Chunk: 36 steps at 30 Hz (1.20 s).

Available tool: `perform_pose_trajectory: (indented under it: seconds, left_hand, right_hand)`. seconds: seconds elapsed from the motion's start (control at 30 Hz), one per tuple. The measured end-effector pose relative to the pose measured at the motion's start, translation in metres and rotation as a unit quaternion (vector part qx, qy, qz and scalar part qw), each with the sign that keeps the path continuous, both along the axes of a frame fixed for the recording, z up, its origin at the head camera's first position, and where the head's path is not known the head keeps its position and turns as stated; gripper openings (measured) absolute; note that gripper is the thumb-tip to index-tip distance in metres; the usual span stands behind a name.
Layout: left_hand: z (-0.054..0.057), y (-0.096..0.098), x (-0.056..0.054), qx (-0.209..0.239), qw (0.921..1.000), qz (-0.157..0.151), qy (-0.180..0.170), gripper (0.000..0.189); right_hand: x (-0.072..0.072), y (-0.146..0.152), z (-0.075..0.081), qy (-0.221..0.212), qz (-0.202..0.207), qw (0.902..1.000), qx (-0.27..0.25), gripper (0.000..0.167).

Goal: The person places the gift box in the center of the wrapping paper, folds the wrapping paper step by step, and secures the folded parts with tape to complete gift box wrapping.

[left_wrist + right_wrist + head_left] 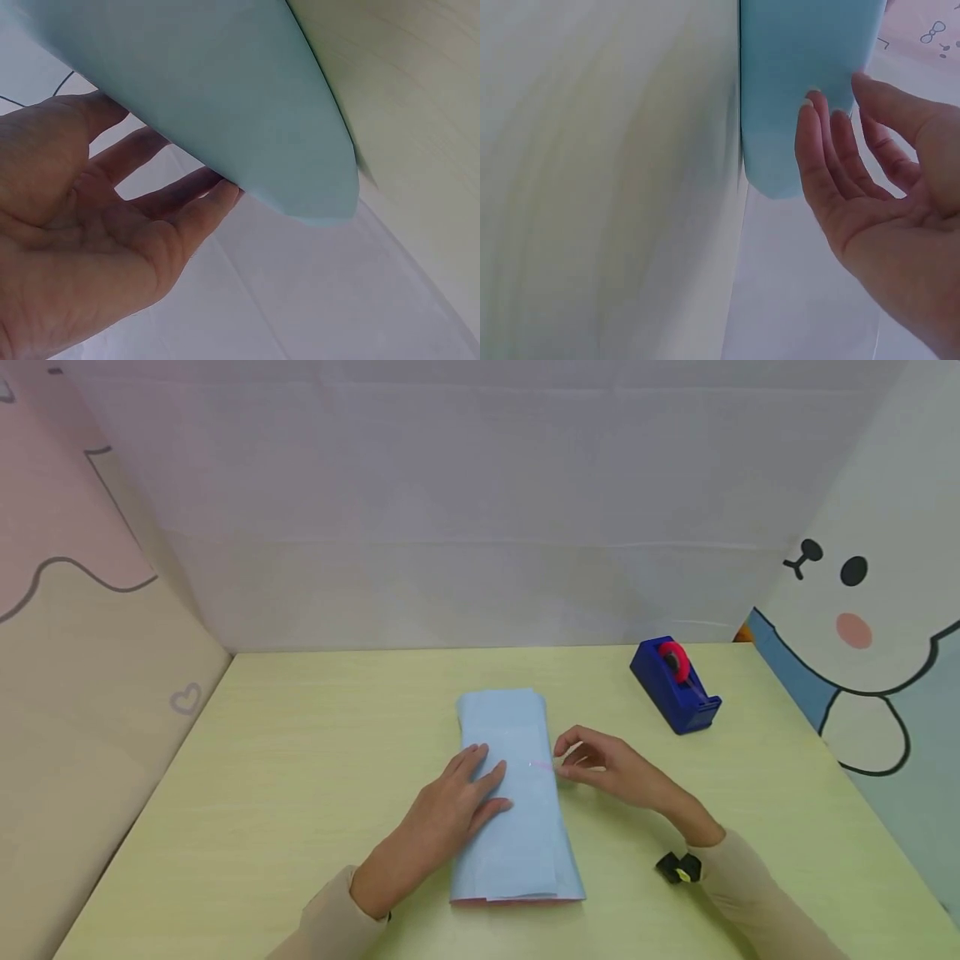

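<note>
A pale blue paper packet [513,843], long and flattened, lies on the table, a reddish layer showing at its near end. My left hand [450,806] rests on its left side with fingers spread; in the left wrist view the left hand's fingertips [229,187] meet the packet's edge. A thin, pinkish shiny strip, apparently tape [542,766], crosses the packet's top toward the right edge. My right hand [611,768] is bent beside that edge, its thumb near the strip's end. In the right wrist view a gap separates the right thumb [874,94] from the fingers.
A blue tape dispenser [675,693] with a red-cored roll stands at the back right of the pale yellow table [315,743]. Beside my right sleeve is a small black object [678,868]. A white sheet [465,510] hangs behind the table, with cartoon-printed panels on both sides.
</note>
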<state>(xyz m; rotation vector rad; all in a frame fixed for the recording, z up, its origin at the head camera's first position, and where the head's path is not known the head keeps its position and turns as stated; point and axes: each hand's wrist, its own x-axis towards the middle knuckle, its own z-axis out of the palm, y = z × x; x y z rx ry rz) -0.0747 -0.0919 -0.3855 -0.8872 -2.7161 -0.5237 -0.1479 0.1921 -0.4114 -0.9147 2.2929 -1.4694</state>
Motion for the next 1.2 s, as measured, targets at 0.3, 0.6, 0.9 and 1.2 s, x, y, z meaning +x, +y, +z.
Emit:
perform_pose_trajectory:
  seconds: [0.3, 0.6, 0.9, 1.2]
  left_hand:
    - [-0.003, 0.0, -0.003, 0.015, 0.9998, -0.006, -0.007, 0.045]
    - [-0.006, 0.001, -0.007, 0.01, 0.999, -0.016, 0.04, 0.045]
    - [-0.007, 0.001, -0.007, -0.008, 0.9953, -0.001, 0.097, 0.041]
    - [-0.008, -0.005, 0.001, 0.018, 0.9967, -0.001, 0.079, 0.037]
  right_hand:
    - [0.009, -0.003, 0.002, 0.114, 0.005, 0.9934, 0.0, 0.018]
    - [0.025, -0.008, 0.006, 0.184, 0.022, 0.9826, 0.013, 0.025]
    - [0.038, -0.011, 0.005, 0.185, 0.006, 0.9818, 0.041, 0.029]
    - [0.049, -0.017, 0.008, 0.199, -0.027, 0.9768, 0.074, 0.027]
